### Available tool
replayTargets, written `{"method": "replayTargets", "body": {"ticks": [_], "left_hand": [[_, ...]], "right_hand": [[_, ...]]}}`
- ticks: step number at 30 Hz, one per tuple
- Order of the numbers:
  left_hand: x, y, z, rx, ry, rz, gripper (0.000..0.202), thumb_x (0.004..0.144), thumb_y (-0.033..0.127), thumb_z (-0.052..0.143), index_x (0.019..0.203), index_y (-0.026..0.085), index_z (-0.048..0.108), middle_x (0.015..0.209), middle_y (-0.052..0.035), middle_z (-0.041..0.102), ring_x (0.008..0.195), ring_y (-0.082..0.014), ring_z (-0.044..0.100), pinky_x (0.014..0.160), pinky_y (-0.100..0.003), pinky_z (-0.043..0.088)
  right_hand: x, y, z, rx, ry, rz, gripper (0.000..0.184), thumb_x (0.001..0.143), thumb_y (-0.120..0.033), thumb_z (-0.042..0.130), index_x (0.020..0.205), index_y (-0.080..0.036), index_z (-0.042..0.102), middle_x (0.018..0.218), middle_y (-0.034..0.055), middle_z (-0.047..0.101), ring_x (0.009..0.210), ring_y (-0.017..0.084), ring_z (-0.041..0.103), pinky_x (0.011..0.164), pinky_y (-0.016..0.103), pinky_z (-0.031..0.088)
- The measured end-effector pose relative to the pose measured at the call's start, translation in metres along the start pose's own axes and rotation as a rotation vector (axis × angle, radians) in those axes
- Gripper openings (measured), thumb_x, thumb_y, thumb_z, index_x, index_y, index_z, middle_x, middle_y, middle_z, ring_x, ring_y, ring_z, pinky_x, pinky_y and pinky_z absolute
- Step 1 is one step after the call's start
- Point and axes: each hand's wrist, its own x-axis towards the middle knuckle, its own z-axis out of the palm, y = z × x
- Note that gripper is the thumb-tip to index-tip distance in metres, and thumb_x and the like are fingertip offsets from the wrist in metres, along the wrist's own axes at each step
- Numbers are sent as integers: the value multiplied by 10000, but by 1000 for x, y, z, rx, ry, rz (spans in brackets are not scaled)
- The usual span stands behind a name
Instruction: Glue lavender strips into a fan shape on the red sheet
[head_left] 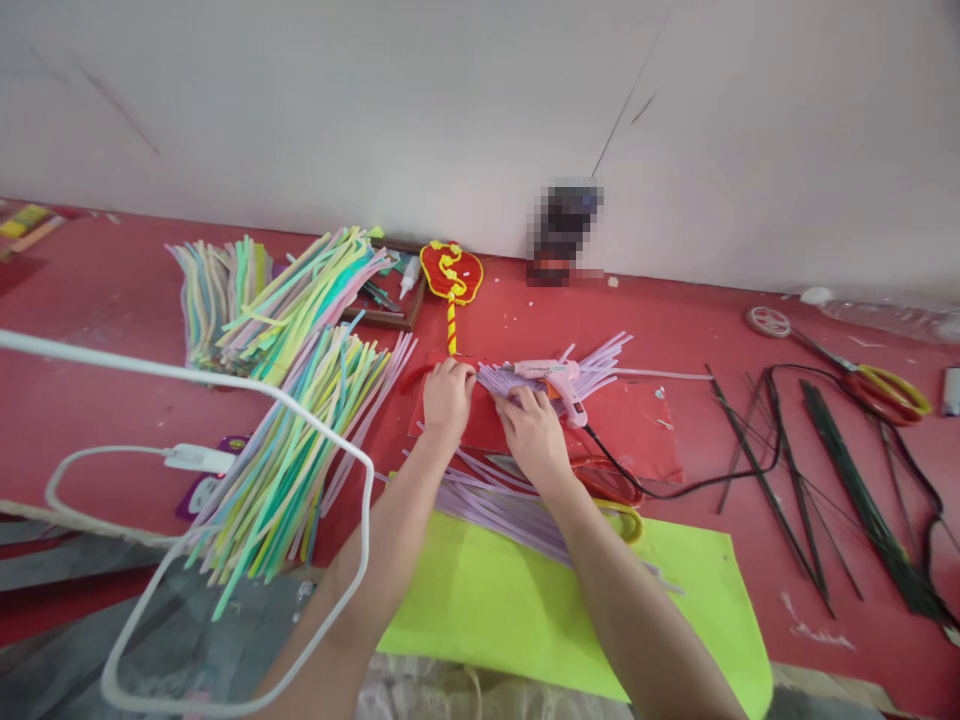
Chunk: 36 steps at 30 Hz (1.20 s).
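Note:
My left hand [447,396] and my right hand [534,432] lie close together on the red table [112,300], fingers curled and pressed on a row of lilac strips [501,379] laid on a red sheet [637,420]. A pink glue gun [559,380] rests on the strips just beyond my right hand, its black cord [675,488] trailing right. More lilac strips [495,500] lie under my forearms. A red and yellow fan-shaped ornament [451,272] stands behind my hands.
Piles of pastel strips [300,400] fill the left. A white cable [225,385] loops across them. A lime green sheet [525,610] lies at the near edge. Dark green wire stems [855,480] and yellow-handled scissors [877,385] lie to the right. Red-handled scissors [611,482] sit by my right wrist.

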Motion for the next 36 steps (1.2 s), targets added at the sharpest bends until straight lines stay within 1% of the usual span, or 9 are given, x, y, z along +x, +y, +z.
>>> {"method": "replayTargets", "body": {"ticks": [8,13,16,19,22,25,30,36], "left_hand": [[-2,1,-1,-5,9,3,168,905,192,496,956,187,656,985,-74,643,929,-215,584,850,-319,425],[-1,2,-7,-5,-2,37,161,890,156,512,952,187,657,979,-70,655,930,-209,597,831,-306,439],[6,-6,-13,-29,-54,141,158,882,143,526,964,190,652,975,-61,665,911,-191,615,811,-284,451],[16,-20,-19,-35,-121,306,159,879,171,554,1012,194,638,995,-52,675,928,-179,628,833,-272,455],[25,-30,-22,20,-186,464,171,883,186,556,1036,201,632,1031,-55,670,957,-178,626,855,-276,453],[30,-34,-19,48,-209,543,192,900,192,532,1068,205,624,1052,-60,660,977,-174,622,864,-276,455],[34,-33,-16,55,-190,568,175,909,209,520,1040,178,631,1008,-64,662,943,-182,630,821,-282,472],[33,-29,-20,61,-194,545,131,900,206,537,974,190,644,973,-48,660,922,-175,624,807,-276,460]], "right_hand": [[0,-1,-1,12,3,13,352,954,-247,381,1166,-233,662,1017,99,575,920,236,464,822,367,426],[0,-1,-2,26,16,3,362,958,-248,362,1156,-239,665,1002,97,576,925,236,468,826,375,427],[1,-1,-3,28,9,7,371,965,-252,345,1142,-226,669,996,97,579,915,234,457,824,371,419],[1,-1,-3,28,-6,13,364,965,-255,352,1137,-216,671,999,96,583,900,230,452,818,362,414],[1,-2,-4,29,-10,21,358,965,-260,361,1136,-219,673,1002,94,585,915,230,457,818,355,413],[1,-2,-4,26,-10,27,356,966,-263,363,1124,-221,679,1008,93,584,934,231,459,821,352,411],[1,-1,-3,22,-20,28,348,964,-261,373,1145,-223,669,1015,94,583,948,231,454,831,353,407],[1,0,-3,33,-14,29,348,964,-255,368,1118,-221,678,1008,95,581,940,231,455,826,355,406]]}}
